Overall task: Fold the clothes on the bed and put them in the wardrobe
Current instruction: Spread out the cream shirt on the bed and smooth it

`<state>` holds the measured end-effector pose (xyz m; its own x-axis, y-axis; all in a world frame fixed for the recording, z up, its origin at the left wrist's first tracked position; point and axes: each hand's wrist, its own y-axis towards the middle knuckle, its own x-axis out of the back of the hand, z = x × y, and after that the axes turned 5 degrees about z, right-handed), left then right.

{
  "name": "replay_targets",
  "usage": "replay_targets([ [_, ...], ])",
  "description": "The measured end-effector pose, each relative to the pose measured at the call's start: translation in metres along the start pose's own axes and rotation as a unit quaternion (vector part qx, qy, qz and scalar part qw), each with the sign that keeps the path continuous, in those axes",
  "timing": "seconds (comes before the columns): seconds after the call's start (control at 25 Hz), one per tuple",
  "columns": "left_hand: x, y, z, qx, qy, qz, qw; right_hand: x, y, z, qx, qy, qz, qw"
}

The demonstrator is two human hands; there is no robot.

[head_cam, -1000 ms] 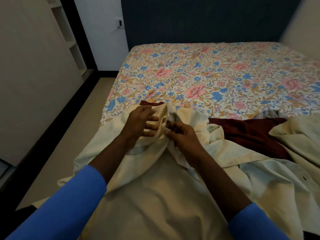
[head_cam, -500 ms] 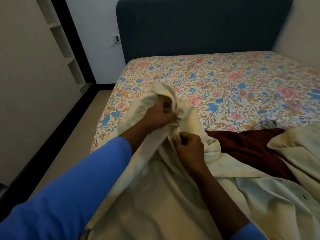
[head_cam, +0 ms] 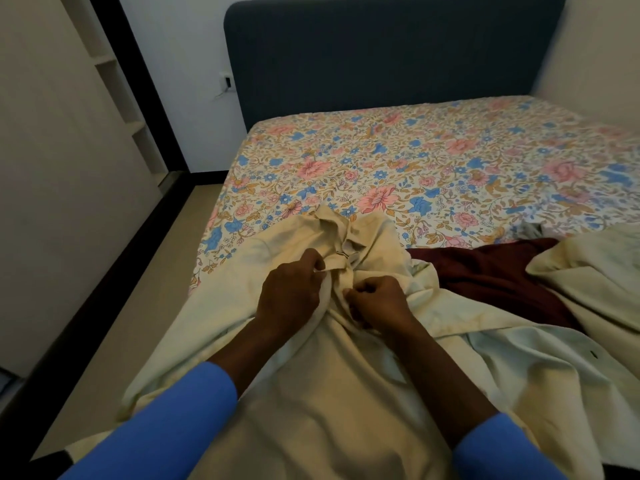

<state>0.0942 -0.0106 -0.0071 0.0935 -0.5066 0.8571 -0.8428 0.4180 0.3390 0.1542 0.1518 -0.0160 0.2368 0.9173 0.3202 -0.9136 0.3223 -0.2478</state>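
Hands pinch bunched collar cloth: left hand (head_cam: 289,289) and right hand (head_cam: 379,299) each grip the crumpled cream cotton garment (head_cam: 311,393) on the floral-sheeted bed (head_cam: 415,161). Straightening precedes folding; a dark maroon garment (head_cam: 491,271) lies right of the grip.

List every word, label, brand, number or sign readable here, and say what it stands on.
None can be read. The cream garment gripped by the left hand and right hand, the maroon garment, the floral bedsheet and the headboard show no lettering. The wall socket is too small to tell.

Far floral bed (head_cam: 433,157) lies bare; maroon garment (head_cam: 495,271) crowds right of hands
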Motion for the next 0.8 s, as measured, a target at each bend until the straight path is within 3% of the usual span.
replay_targets([
  [0.12,0.017,-0.014,-0.014,-0.042,-0.087,-0.001,0.995,-0.003,-0.017,0.009,-0.077,0.203,0.061,0.974],
  [0.24,0.02,-0.029,-0.02,0.036,-0.191,-0.003,0.981,-0.008,-0.032,0.019,-0.124,0.309,0.091,0.939],
  [0.36,0.011,-0.039,-0.011,0.07,-0.231,-0.06,0.969,-0.012,-0.032,0.022,-0.127,0.315,0.094,0.936],
  [0.48,0.0,-0.045,-0.001,0.04,-0.27,-0.079,0.959,-0.018,-0.024,0.014,-0.111,0.284,0.093,0.948],
  [0.64,0.001,-0.039,0.005,0.011,-0.323,-0.023,0.946,-0.025,-0.023,0.004,-0.091,0.246,0.106,0.959],
  [0.8,0.003,-0.033,0.012,0.058,-0.361,0.017,0.93,-0.029,-0.024,-0.001,-0.044,0.313,0.073,0.946],
])
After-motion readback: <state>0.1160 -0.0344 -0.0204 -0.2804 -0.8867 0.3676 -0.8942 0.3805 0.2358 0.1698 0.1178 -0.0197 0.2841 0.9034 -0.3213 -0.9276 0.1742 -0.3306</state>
